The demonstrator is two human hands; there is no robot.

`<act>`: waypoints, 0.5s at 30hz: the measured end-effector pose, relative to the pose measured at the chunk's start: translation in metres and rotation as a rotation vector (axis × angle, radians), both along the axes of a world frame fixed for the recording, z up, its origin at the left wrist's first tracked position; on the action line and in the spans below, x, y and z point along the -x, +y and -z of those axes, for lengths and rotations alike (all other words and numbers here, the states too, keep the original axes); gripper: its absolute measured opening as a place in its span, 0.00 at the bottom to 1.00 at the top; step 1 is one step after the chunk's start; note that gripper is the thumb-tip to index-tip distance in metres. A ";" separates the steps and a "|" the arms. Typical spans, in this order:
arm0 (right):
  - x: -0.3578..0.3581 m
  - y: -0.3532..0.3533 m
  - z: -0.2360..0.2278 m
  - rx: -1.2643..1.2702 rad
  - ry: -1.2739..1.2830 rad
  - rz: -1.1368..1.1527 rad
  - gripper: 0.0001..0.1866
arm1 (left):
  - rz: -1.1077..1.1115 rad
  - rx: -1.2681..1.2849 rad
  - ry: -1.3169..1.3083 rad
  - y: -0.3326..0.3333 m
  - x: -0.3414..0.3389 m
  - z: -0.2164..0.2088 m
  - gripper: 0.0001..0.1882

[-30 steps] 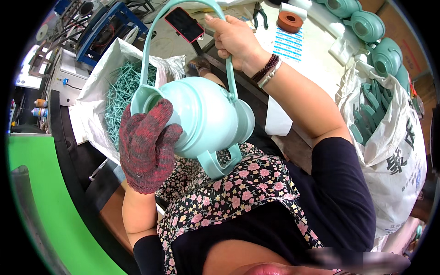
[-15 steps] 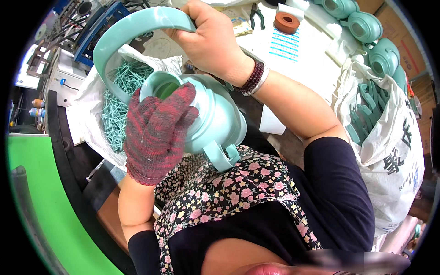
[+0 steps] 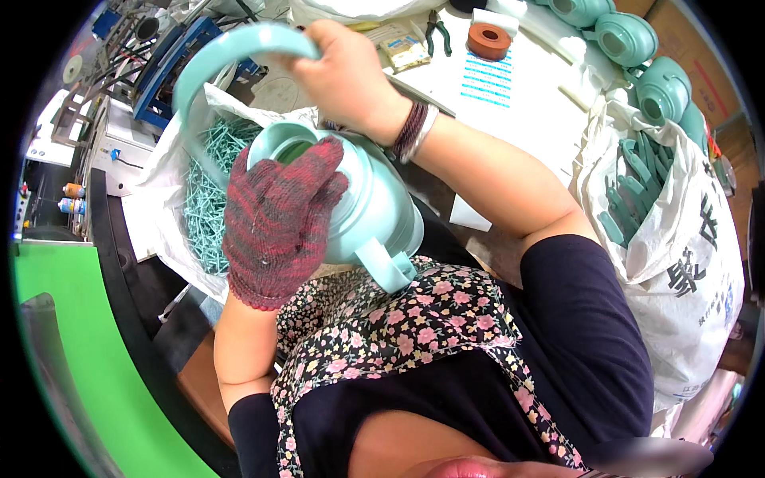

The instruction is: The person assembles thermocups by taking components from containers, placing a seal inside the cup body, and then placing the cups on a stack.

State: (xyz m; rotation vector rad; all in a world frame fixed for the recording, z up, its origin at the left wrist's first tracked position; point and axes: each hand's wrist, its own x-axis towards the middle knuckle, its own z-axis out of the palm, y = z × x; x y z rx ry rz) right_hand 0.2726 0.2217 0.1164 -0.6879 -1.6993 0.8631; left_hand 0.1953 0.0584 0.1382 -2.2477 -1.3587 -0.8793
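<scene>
A pale green plastic jug body (image 3: 373, 209) lies tilted before my apron, its round mouth pointing to the far left. In a dark red and grey knitted glove, my left hand (image 3: 280, 223) is closed over the jug beside the mouth. Bare, with bracelets at the wrist, my right hand (image 3: 349, 84) grips one end of a large curved carrying handle (image 3: 247, 38) of the same green. The handle arches over to the left, and its lower end runs down behind the gloved fingers, smeared by motion. A small loop grip (image 3: 386, 267) sticks out from the jug's near side.
Left of the jug, a white sack (image 3: 159, 191) holds many thin green pieces (image 3: 209, 227). At right, another sack (image 3: 677, 319) holds green handles (image 3: 637, 183). Pliers (image 3: 437, 33), a brown tape roll (image 3: 488, 41) and several jug bodies (image 3: 663, 89) lie on the white table (image 3: 526, 119).
My right hand has moved slightly left and down with the handle, whose left side has shifted a little. The left hand keeps its place on the jug.
</scene>
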 end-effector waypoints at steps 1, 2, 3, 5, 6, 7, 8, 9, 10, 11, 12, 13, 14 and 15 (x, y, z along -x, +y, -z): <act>-0.003 0.011 0.002 0.132 -0.026 0.060 0.19 | -0.010 0.057 0.000 -0.004 0.000 -0.004 0.21; -0.010 0.017 0.007 0.350 0.032 -0.035 0.20 | -0.020 0.113 0.000 -0.011 -0.001 -0.009 0.20; -0.015 0.033 0.024 0.355 0.050 -0.034 0.19 | -0.016 0.173 0.004 -0.012 -0.003 -0.012 0.19; -0.032 0.022 0.032 0.671 0.088 -0.301 0.21 | 0.016 0.170 -0.032 -0.016 0.004 -0.010 0.18; -0.040 0.004 0.031 0.693 0.139 -0.435 0.23 | 0.017 0.167 -0.037 -0.017 0.006 -0.008 0.17; -0.043 -0.005 0.043 0.689 0.218 -0.586 0.20 | 0.012 0.165 -0.048 -0.019 0.007 -0.005 0.17; -0.042 -0.014 0.050 0.691 0.211 -0.579 0.19 | 0.013 0.149 -0.027 -0.018 0.008 -0.006 0.22; -0.044 -0.021 0.055 0.692 0.204 -0.563 0.18 | 0.023 0.147 -0.041 -0.018 0.006 -0.005 0.22; -0.044 -0.021 0.051 0.854 0.220 -0.535 0.16 | 0.032 0.147 -0.054 -0.018 0.005 -0.004 0.22; -0.040 -0.021 0.057 0.816 0.190 -0.514 0.14 | 0.042 0.146 -0.067 -0.018 0.003 -0.003 0.22; -0.032 -0.022 0.056 0.767 0.163 -0.495 0.13 | 0.039 0.082 -0.041 -0.013 0.004 0.002 0.21; -0.029 -0.022 0.053 0.717 0.137 -0.476 0.12 | 0.041 0.096 -0.041 -0.013 0.002 0.000 0.21; -0.036 -0.030 0.053 0.536 0.224 -0.414 0.10 | 0.041 0.110 -0.042 -0.015 -0.001 -0.002 0.21; -0.042 -0.033 0.048 0.353 0.317 -0.534 0.11 | 0.037 0.125 -0.047 -0.017 -0.001 -0.003 0.21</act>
